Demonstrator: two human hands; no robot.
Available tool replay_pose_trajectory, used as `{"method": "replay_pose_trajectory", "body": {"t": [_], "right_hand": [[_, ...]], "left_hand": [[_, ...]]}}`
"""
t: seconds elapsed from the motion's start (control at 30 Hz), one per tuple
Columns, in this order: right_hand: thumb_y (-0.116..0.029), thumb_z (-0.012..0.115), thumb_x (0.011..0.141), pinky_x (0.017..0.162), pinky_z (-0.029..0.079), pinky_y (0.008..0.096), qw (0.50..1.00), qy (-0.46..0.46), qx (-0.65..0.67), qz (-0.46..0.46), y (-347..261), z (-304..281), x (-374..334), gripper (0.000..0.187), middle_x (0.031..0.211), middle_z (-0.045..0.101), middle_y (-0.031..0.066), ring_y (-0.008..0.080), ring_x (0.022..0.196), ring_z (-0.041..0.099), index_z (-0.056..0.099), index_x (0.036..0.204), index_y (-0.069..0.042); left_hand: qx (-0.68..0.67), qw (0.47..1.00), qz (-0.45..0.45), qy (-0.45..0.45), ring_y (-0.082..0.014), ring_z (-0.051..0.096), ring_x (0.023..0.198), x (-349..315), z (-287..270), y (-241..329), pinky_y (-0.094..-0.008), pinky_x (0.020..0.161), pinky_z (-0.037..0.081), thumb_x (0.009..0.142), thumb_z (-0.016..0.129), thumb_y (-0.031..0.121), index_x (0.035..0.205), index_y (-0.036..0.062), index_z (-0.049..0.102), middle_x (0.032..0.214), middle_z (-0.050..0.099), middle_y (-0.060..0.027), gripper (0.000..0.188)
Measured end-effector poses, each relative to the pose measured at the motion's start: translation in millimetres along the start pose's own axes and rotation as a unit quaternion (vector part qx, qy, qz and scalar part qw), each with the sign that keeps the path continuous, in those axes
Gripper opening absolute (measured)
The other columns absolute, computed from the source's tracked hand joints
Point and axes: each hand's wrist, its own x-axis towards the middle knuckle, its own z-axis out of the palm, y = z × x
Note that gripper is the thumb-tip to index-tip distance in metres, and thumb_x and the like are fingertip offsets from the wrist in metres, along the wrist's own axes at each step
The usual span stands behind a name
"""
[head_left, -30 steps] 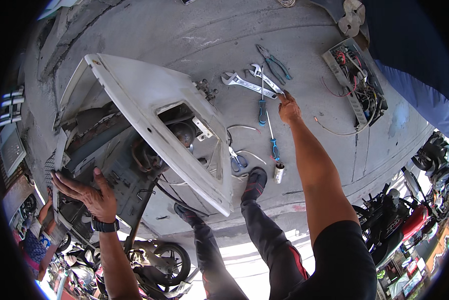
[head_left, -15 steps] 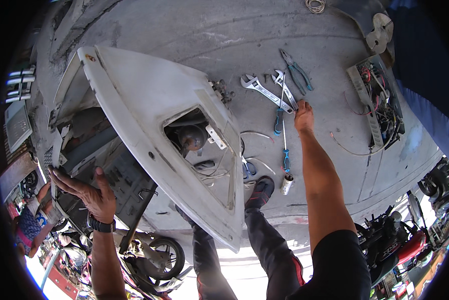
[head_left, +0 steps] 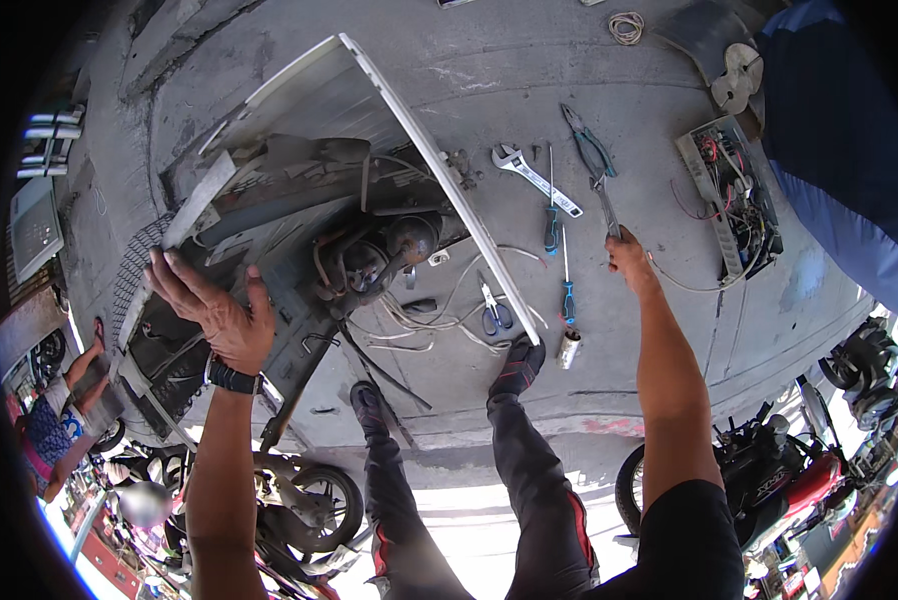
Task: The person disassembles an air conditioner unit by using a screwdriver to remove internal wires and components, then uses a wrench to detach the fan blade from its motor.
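Steel wrench (head_left: pixel 605 205) on the concrete floor (head_left: pixel 569 60), our right hand (head_left: pixel 629 258) closed on its near end. Left hand (head_left: pixel 209 310) spread wide, flat on the opened air-conditioner unit (head_left: pixel 299 240), whose white casing panel (head_left: pixel 439 180) stands tilted. Just beside the wrench: blue-handled pliers (head_left: pixel 586 140), adjustable spanner (head_left: pixel 531 177), two blue screwdrivers (head_left: pixel 552 225). Further right, an exposed circuit box (head_left: pixel 729 195). Motorcycles (head_left: pixel 769 475) parked near the kerb.
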Motion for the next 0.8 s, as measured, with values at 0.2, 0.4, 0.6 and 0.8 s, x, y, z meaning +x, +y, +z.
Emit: {"method": "replay_pose_trajectory", "body": {"t": [0.2, 0.4, 0.6, 0.8], "right_hand": [[-0.017, 0.057, 0.094, 0.060, 0.045, 0.0281, 0.959, -0.054, 0.203, -0.188, 63.9, 26.5, -244.5, 0.021, 0.076, 0.053, 0.0018, 0.0119, 0.068, 0.053, 0.051, 0.113, -0.010], [-0.030, 0.050, 0.101, 0.044, 0.040, 0.0240, 0.925, -0.066, 0.345, -0.143, -10.6, 102.5, -450.7, 0.026, 0.070, 0.050, 0.0011, 0.0092, 0.051, 0.048, 0.046, 0.122, -0.014], [-0.025, 0.053, 0.099, 0.048, 0.046, 0.0262, 0.894, -0.196, 0.379, -0.139, -11.2, 266.1, -532.2, 0.025, 0.072, 0.060, 0.0082, 0.0137, 0.052, 0.056, 0.048, 0.118, -0.008], [-0.045, 0.062, 0.093, 0.044, 0.046, 0.0280, 0.855, -0.298, 0.423, 0.041, -9.1, 440.7, -529.5, 0.035, 0.062, 0.056, 0.0044, 0.0171, 0.051, 0.062, 0.048, 0.102, -0.014]], "left_hand": [[-0.031, 0.997, -0.067, -0.035, -0.0513, 0.010, 0.142, -15.0, -15.1, -16.3, -0.0664, 0.109, 0.011, 0.079, 0.061, 0.032, 0.150, -0.0027, 0.015, 0.155, 0.014, -0.0259, 0.091], [-0.315, 0.941, -0.090, -0.085, -0.0412, 0.022, 0.142, -13.1, -98.3, -31.5, -0.0504, 0.113, 0.024, 0.082, 0.065, 0.018, 0.146, 0.0029, 0.031, 0.150, 0.027, -0.0226, 0.075], [-0.497, 0.846, -0.143, -0.129, -0.0276, 0.059, 0.109, -186.8, -229.2, -59.0, -0.0341, 0.093, 0.046, 0.091, 0.052, 0.001, 0.119, 0.0008, 0.059, 0.121, 0.057, -0.0173, 0.029], [-0.420, 0.773, -0.381, -0.283, -0.0214, 0.066, 0.090, -418.8, -186.1, -161.1, -0.0314, 0.081, 0.051, 0.091, 0.051, -0.001, 0.111, 0.0015, 0.062, 0.099, 0.068, -0.0116, 0.024]]}}
